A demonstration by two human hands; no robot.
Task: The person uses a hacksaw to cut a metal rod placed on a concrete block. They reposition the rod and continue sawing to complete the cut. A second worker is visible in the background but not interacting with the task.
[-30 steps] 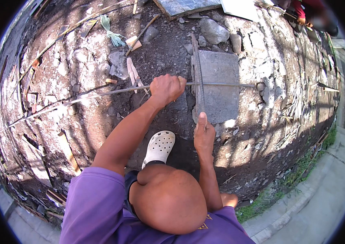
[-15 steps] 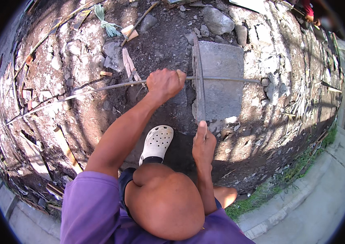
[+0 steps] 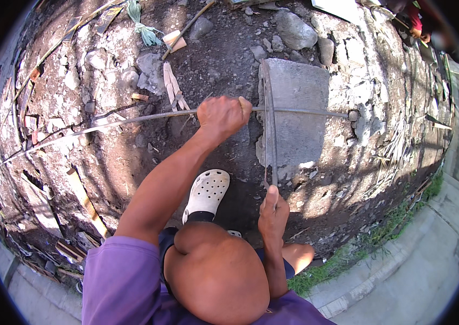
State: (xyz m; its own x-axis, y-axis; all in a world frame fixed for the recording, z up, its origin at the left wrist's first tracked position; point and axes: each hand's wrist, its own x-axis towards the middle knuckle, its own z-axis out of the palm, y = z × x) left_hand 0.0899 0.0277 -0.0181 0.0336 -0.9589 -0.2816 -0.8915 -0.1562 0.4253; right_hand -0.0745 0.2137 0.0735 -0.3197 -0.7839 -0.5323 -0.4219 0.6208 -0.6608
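A long, thin metal rod (image 3: 132, 118) runs from the far left across the ground and over a flat concrete slab (image 3: 302, 138). My left hand (image 3: 224, 115) is closed around the rod just left of the slab. In my right hand (image 3: 273, 215), closer to my body, is the handle end of a hacksaw (image 3: 274, 143). Its narrow frame points away from me and crosses the rod over the slab's left side. Whether the blade has cut into the rod is too small to tell. My knee and a white perforated clog (image 3: 208, 190) are below the left hand.
Rocks (image 3: 296, 31) lie beyond the slab, and a small stone (image 3: 353, 115) sits by the rod's right end. Blue-green plastic strips (image 3: 144, 24) and a stick (image 3: 189, 28) lie farther off. Another person's hand (image 3: 420, 36) shows at upper right. Grass (image 3: 348, 254) borders concrete paving (image 3: 402, 276).
My right hand has drawn the hacksaw back toward my body, and its far end now sits nearer. The left hand keeps its hold on the rod, nearly still.
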